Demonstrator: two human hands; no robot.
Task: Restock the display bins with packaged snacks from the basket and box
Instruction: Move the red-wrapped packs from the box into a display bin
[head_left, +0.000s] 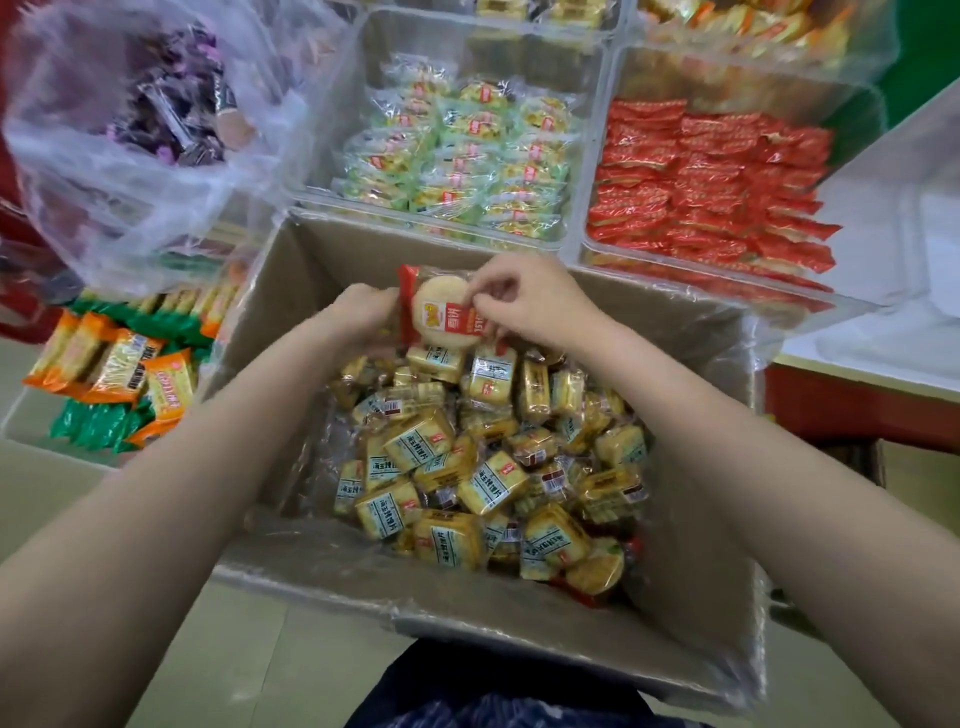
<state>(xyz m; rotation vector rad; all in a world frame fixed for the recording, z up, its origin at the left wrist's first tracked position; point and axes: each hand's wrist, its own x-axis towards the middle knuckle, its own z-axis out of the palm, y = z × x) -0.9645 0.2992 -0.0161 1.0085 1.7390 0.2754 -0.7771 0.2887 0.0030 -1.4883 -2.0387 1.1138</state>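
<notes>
**Bare arms, dark striped clothing**

Both forearms were bare, with no sleeves reaching the wrists. The left hand and right hand wore no gloves, rings or watch. Dark blue garment with faint stripes showed below.

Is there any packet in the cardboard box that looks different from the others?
Yes. The red round-cracker packet, held by the left hand and right hand over the box, differs from the yellow square packets filling it.

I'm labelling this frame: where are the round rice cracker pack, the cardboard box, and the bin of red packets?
round rice cracker pack (445, 316), head view, pale cracker face.
cardboard box (332, 260), head view, far inner wall.
bin of red packets (597, 156), head view, clear left wall.
</notes>
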